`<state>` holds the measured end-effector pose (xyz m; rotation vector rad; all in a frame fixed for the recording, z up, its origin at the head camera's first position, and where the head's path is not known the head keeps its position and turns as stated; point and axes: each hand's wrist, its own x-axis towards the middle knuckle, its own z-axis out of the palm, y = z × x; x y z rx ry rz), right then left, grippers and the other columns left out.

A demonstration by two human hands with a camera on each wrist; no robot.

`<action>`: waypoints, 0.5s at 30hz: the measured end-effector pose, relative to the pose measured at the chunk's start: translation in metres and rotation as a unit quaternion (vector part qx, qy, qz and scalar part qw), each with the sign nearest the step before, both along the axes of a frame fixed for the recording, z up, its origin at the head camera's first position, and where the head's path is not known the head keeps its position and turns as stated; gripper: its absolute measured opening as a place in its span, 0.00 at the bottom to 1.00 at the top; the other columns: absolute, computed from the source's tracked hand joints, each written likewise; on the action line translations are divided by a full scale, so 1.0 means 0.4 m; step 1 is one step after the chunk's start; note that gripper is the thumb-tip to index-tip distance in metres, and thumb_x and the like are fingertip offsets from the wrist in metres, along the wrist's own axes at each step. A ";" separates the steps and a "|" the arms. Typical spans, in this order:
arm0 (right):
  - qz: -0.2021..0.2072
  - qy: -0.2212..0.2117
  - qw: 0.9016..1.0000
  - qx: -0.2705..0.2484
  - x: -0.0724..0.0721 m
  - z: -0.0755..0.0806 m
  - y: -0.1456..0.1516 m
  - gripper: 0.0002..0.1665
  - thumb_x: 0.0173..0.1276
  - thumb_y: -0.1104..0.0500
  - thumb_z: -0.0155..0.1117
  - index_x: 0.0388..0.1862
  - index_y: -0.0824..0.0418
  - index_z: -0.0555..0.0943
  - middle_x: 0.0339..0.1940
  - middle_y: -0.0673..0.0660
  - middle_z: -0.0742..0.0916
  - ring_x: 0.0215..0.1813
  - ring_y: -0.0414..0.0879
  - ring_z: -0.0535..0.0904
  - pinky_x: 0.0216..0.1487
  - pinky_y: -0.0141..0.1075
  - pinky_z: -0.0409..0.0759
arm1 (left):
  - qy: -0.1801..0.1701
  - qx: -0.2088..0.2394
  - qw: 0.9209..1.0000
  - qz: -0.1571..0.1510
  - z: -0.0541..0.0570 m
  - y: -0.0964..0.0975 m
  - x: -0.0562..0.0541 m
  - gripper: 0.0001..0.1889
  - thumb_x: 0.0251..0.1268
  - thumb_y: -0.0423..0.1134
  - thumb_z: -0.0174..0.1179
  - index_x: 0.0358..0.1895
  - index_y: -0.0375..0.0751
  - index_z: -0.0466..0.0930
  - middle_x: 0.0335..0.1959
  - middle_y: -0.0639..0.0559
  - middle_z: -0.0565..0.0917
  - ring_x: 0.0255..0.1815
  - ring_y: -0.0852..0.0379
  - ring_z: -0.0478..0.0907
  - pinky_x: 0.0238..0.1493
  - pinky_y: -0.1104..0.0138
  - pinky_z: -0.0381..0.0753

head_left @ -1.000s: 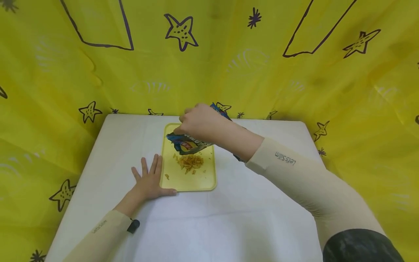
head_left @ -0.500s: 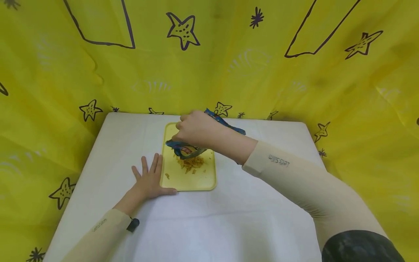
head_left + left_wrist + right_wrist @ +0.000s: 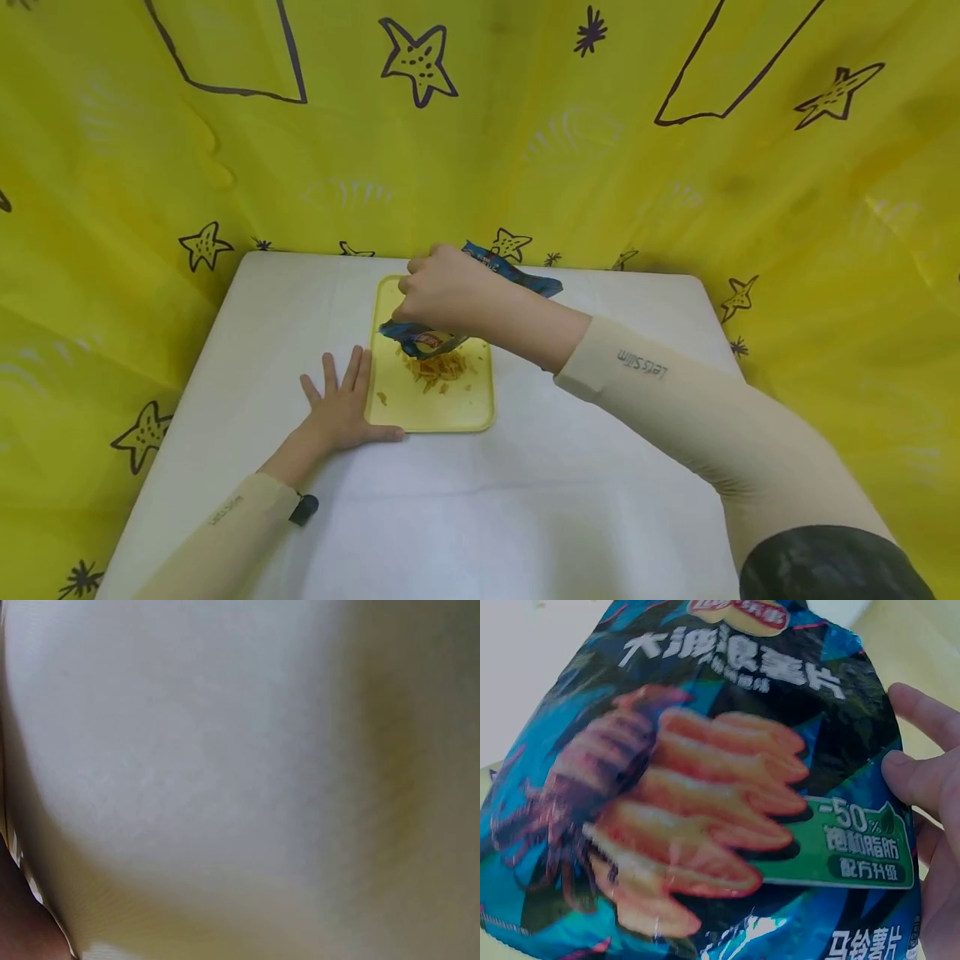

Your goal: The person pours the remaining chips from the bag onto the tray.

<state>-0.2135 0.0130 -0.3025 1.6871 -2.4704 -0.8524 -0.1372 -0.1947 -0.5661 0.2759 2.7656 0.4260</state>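
Observation:
My right hand (image 3: 450, 292) grips a blue and black potato chip bag (image 3: 422, 340) by its side edge, above the yellow tray (image 3: 435, 417). The bag's lower left end hangs over a small heap of broken chips (image 3: 441, 369) on the tray and overlaps it in the head view. In the right wrist view the printed front of the chip bag (image 3: 705, 802) fills most of the picture, and the thumb and fingers (image 3: 930, 772) pinch its right edge. My left hand (image 3: 341, 412) lies flat with fingers spread against the tray's left side, thumb at the near corner.
A white table (image 3: 570, 467) bears the tray. Behind and beside it hangs a yellow curtain (image 3: 480, 150) with drawn stars. A few crumbs (image 3: 382, 398) lie scattered on the tray around the heap. The left wrist view is a pale blur of cloth.
My right hand has turned the chip bag and moved slightly left; its far end now shows behind the wrist and its lower end covers more of the heap. My left hand stays put.

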 end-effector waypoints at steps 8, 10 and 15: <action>0.008 0.004 1.000 -0.005 0.007 0.005 0.003 0.17 0.69 0.50 0.69 0.55 0.35 0.84 0.46 0.46 0.89 0.45 0.46 0.82 0.44 0.40 0.82 | 0.001 0.006 1.000 0.003 0.002 0.000 0.003 0.80 0.32 0.90 0.52 0.80 0.39 0.24 0.82 0.39 0.29 0.74 0.23 0.15 0.57 0.24 0.14; 0.011 0.006 1.000 -0.009 0.008 0.003 0.002 0.17 0.68 0.50 0.69 0.55 0.35 0.84 0.47 0.46 0.89 0.46 0.47 0.82 0.45 0.41 0.82 | 0.001 0.005 1.000 0.004 0.005 -0.001 0.005 0.80 0.33 0.90 0.53 0.80 0.39 0.24 0.82 0.38 0.29 0.74 0.23 0.16 0.57 0.24 0.15; 0.005 0.011 1.000 -0.006 0.011 0.005 0.006 0.18 0.68 0.50 0.69 0.55 0.35 0.84 0.48 0.46 0.89 0.48 0.47 0.82 0.45 0.40 0.81 | 0.005 0.012 1.000 0.005 0.013 0.001 0.005 0.80 0.34 0.88 0.55 0.80 0.37 0.26 0.82 0.37 0.30 0.74 0.22 0.17 0.58 0.24 0.16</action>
